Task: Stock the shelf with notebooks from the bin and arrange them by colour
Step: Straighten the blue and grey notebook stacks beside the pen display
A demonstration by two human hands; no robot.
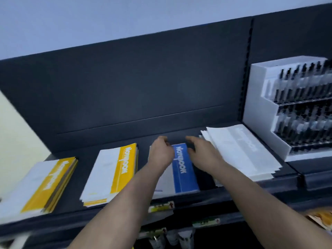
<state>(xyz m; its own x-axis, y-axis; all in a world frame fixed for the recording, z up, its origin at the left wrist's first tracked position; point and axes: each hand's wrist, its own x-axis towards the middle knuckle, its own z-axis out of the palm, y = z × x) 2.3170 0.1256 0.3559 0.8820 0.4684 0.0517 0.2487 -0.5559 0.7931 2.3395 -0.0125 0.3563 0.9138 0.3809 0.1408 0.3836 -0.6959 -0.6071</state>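
Observation:
A blue notebook (184, 174) lies flat on the dark shelf (206, 194), on top of a small pile. My left hand (161, 152) covers its far left corner, fingers curled over the far edge. Over its right edge hovers my right hand (203, 155), fingers spread and holding nothing, the thumb close to the cover. Two piles of yellow notebooks lie to the left, one at the far left (45, 184) and one beside the blue pile (115, 172). On the right lies a fanned pile of white notebooks (242, 151).
A white tiered display box of black pens (291, 108) stands at the right end of the shelf. The dark back panel (143, 87) rises behind the piles. Price labels (161, 206) hang on the front rail, with small goods on a lower level.

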